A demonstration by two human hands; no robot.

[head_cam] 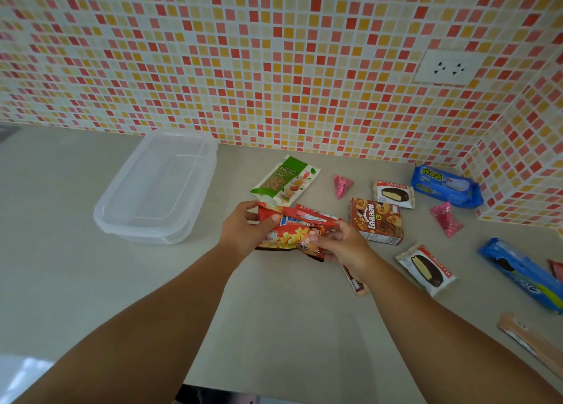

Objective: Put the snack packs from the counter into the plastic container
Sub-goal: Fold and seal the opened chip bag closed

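A clear plastic container (158, 190) stands on the grey counter at the left, against the tiled wall, with nothing inside. Just right of it, my left hand (243, 230) grips the left end of a red snack bag (292, 230). My right hand (344, 245) pinches the bag's right end, and a second red pack lies against its far side. Loose packs lie to the right: a green nut pouch (285, 179), a brown biscuit box (376, 221), two white choco pies (393, 194) (426, 269) and two blue cookie packs (446, 185) (522, 277).
Two small pink packets (342, 185) (446, 219) lie among the snacks. A thin brown stick pack (355, 281) pokes out under my right wrist. A tan wafer stick (530, 345) lies at the far right. A white wall socket (447, 67) sits above; the tiled wall turns a corner at right.
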